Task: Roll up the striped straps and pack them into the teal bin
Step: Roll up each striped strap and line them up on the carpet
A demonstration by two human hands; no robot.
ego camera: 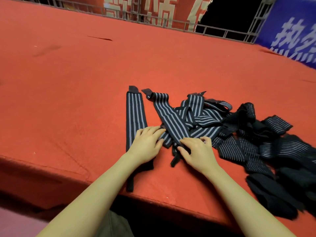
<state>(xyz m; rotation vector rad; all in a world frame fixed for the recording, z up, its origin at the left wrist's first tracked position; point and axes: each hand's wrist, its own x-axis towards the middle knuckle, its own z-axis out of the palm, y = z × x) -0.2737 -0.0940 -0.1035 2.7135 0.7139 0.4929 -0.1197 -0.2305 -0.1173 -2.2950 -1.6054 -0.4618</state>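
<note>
Several black straps with grey stripes lie on the red carpeted platform [68, 82]. One strap [135, 113] lies straight at the left, running toward the near edge. A second strap [168, 118] lies diagonally across a tangled heap [205, 120]. My left hand [147, 144] rests with straight fingers on the lower end of the diagonal strap. My right hand [198, 151] touches the same end with its fingers curled over the strap's edge. No teal bin is in view.
A pile of darker black wraps [273, 159] spreads to the right, reaching the near edge. The platform's front edge [153, 200] runs just below my forearms. Metal railing and banners [153, 12] stand at the far side.
</note>
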